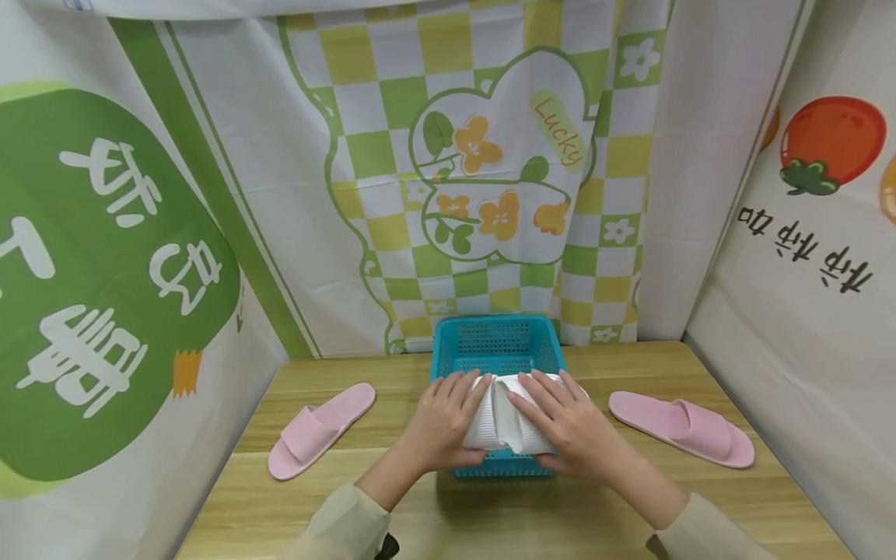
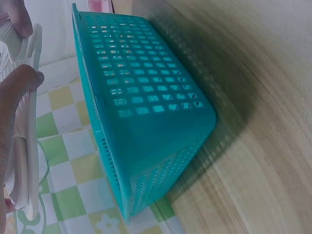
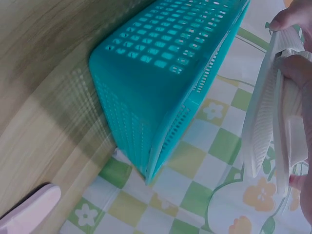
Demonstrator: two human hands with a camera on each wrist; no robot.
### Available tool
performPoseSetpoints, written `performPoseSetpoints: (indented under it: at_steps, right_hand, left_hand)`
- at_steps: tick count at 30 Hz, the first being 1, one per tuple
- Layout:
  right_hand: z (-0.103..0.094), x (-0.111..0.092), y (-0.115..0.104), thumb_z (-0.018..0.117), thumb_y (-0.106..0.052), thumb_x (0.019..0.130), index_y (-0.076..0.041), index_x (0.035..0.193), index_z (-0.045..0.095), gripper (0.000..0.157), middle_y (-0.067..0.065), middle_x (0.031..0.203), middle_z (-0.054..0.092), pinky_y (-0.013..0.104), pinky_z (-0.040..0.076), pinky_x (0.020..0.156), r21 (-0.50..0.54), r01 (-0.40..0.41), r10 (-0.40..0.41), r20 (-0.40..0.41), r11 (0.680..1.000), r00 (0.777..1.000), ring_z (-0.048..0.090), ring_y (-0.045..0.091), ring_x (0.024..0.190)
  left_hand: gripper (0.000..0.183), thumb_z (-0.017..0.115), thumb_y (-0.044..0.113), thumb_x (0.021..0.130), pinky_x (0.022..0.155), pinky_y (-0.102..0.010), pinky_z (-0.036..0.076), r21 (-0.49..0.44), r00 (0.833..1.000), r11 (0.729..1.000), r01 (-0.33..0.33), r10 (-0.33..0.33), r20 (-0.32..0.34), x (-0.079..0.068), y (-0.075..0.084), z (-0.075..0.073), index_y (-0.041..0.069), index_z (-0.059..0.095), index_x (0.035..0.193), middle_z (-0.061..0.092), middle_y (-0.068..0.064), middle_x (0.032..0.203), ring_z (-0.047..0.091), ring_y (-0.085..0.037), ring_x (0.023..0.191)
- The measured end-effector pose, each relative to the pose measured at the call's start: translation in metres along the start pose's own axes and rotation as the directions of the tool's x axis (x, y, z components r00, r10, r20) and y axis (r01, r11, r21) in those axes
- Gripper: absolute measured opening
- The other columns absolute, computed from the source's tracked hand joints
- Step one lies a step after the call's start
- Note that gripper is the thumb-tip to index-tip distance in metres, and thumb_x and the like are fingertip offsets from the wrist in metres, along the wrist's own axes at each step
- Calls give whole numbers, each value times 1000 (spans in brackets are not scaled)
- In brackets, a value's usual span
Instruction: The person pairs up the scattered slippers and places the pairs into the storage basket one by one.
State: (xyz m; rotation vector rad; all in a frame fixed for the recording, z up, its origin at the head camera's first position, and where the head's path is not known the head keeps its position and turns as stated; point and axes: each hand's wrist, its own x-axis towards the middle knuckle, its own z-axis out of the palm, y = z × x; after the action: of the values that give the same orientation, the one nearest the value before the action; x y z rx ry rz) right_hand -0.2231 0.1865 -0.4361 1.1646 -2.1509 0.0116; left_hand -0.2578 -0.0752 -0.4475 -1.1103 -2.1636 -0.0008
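Note:
A pair of white slippers [image 1: 483, 426] is held up over the blue-green plastic basket [image 2: 141, 131], close above its near rim in the head view. My left hand [image 1: 442, 426] grips the pair from the left, fingers over the top and thumb beneath. From the other side my right hand [image 1: 575, 428] grips it the same way. In the right wrist view the white slippers [image 3: 261, 117] lie close together with their soles visible edge-on, a narrow gap between them. Ribbed straps show between the hands in the head view.
One pink slipper [image 1: 322, 430] lies on the wooden table [image 1: 546, 529] left of the basket, another pink slipper [image 1: 682, 429] to its right. Behind the table hangs a green and yellow checked cloth [image 1: 378, 155]. Printed cloths also stand at both sides.

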Motion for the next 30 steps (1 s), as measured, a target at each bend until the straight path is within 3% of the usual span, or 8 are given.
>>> performPoseSetpoints:
  at_steps: [9,21,30]
  right_hand:
    - [-3,-4,3,86,-47,63,-11,147,40,103,22,148,39,63,39,98,7,42,-42,27,999,999,40,40,131]
    - [-7,-11,7,87,-46,61,-15,147,41,102,24,147,38,60,41,96,63,116,-119,46,991,992,42,40,129]
    - [-11,-11,7,88,-46,58,-16,146,44,102,25,145,39,58,44,94,66,126,-130,51,990,990,43,40,128]
  left_hand:
    - [106,74,64,60,84,-44,51,-40,1000,999,-16,17,4,-1,-2,-2,4,43,142,52,-15,133,54,-30,112]
    - [107,75,62,59,86,-43,50,-118,999,992,-40,42,15,-2,-7,-1,4,42,143,52,-14,133,53,-29,114]
    - [110,77,63,58,85,-44,50,-146,998,988,-47,53,35,-1,-7,-1,4,41,143,51,-14,134,53,-30,116]
